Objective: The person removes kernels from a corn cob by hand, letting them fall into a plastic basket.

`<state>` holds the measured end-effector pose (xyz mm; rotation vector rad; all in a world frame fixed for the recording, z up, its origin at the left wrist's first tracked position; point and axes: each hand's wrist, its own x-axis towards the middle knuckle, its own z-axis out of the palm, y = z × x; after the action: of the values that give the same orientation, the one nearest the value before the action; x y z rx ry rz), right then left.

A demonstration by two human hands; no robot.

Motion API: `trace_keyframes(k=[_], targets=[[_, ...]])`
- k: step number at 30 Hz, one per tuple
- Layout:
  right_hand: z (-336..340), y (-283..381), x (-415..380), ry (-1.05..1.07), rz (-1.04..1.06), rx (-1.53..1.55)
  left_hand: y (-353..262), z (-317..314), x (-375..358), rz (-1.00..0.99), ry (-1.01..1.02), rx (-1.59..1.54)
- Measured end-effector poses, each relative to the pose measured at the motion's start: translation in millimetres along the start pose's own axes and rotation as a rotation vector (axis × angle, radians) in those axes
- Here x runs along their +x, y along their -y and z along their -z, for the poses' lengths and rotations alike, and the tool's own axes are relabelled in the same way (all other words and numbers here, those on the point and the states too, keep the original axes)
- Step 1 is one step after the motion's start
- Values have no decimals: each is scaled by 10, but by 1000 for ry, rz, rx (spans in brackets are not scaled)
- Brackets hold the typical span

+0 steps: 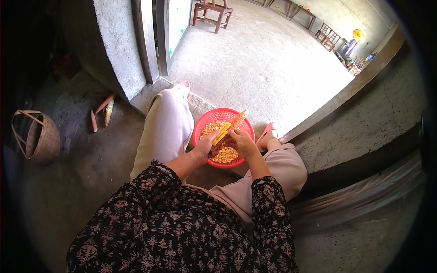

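Note:
A red plastic colander (199, 128) stands between my legs with loose yellow corn kernels (226, 155) in it. Over it, my left hand (204, 146) is closed around an ear of corn (221, 133) that still carries rows of yellow kernels. My right hand (243, 144) grips a mostly stripped corn cob (239, 119), its pale end pointing up and away from me. Ear and cob lie side by side, pressed close together. The fingers beneath them are partly hidden.
On the dark floor at left are a woven basket (45, 141) with a handle and several bare cobs (109, 112). A doorway opens ahead, with a wooden chair (214, 13) beyond it. A concrete wall (364, 132) runs along my right.

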<state>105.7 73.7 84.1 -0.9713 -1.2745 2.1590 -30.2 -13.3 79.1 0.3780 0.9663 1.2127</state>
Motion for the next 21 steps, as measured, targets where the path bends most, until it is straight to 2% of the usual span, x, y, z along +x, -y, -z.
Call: trace_keyframes(k=[10,12,21], targets=[[-58,36,-10,-50,-45,199,-32,-15,-24,-43,22,75],[-75,39,-12,-117,-82,33,-42,-46,-45,-26,-28,120],[-69,59,-31,-73,-57,-128,-36,-59,-49,-11,-52,130]])
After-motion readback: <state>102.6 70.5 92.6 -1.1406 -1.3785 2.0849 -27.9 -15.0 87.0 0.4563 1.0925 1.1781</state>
